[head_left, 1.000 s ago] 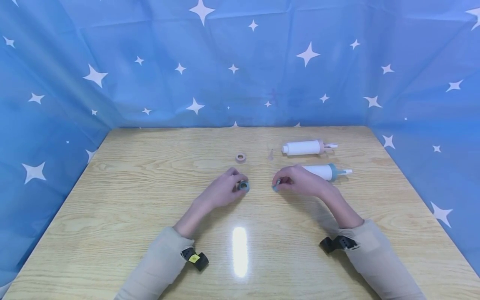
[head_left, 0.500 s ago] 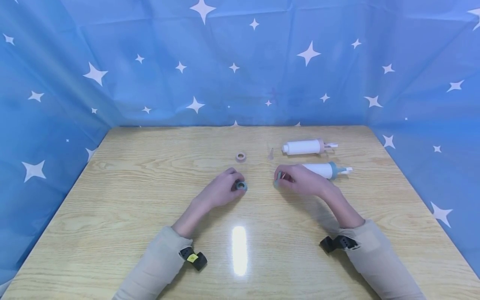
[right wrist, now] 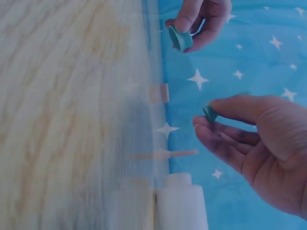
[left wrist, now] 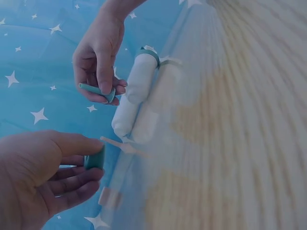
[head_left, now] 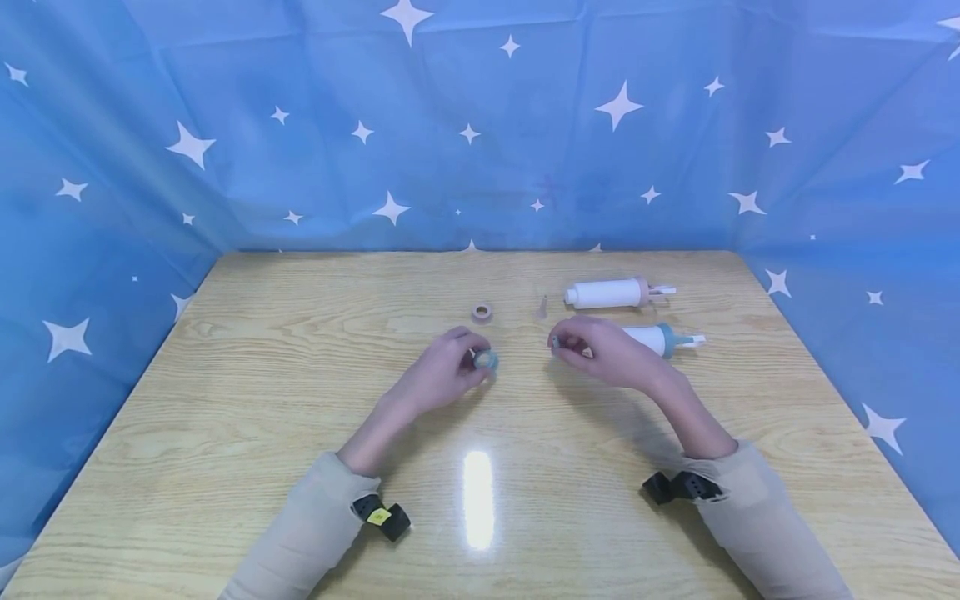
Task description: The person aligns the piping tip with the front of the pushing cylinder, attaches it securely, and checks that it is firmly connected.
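Observation:
My left hand pinches a teal ring-shaped cap between thumb and fingers, raised off the table. In the right wrist view that cap appears hollow. Across a small gap, my right hand pinches a small teal nozzle, a thin tube with a flared base. The nozzle and cap are apart. Partly behind the right hand lies a white cylinder with a teal end, resembling an icing syringe. A similar cylinder with a pink end lies beyond it.
A pink ring cap and a pink nozzle rest on the wooden table beyond the hands. A blue star-patterned curtain rises at the table's back and sides.
Both hands have shifted slightly away from the person. The teal cap has tilted in my left hand, and the nozzle has turned within my right fingers, so less of its tube shows.

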The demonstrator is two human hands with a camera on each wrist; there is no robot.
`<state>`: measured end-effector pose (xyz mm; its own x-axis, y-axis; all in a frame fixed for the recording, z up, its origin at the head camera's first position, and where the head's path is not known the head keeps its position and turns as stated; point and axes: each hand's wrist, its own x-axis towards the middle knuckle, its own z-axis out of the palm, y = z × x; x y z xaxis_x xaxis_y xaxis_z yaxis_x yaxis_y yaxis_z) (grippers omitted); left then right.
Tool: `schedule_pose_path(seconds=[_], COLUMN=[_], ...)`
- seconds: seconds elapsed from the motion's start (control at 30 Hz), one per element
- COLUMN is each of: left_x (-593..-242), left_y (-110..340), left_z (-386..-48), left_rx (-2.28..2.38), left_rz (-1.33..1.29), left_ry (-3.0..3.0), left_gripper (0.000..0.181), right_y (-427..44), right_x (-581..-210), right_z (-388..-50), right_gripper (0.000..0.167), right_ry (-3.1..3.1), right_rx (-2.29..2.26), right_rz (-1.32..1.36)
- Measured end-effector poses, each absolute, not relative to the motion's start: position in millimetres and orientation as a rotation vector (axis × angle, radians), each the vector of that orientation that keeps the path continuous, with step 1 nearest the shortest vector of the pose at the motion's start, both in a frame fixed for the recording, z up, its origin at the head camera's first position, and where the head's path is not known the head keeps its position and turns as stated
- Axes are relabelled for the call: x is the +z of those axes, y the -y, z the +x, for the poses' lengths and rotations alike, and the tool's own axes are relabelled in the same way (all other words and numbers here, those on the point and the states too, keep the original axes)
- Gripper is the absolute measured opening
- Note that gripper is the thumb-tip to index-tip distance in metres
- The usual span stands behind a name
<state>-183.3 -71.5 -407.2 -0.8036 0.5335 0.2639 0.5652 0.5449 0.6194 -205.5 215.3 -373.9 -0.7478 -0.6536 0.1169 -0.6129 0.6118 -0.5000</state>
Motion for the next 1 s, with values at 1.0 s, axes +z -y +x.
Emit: schedule_pose_path(seconds=[1.0], left_x=[-378.0], left_y=[65.6], left_z=[-167.3], left_rx=[-1.659], left_rz=[-0.965], left_ry=[2.332], left_gripper=[0.029], right_y=[-199.6], right_x=[-351.6], right_z=[-178.6], right_gripper=[0.012], right_ry=[-2.823], right_rx=[-0.979], right_rz=[-1.359])
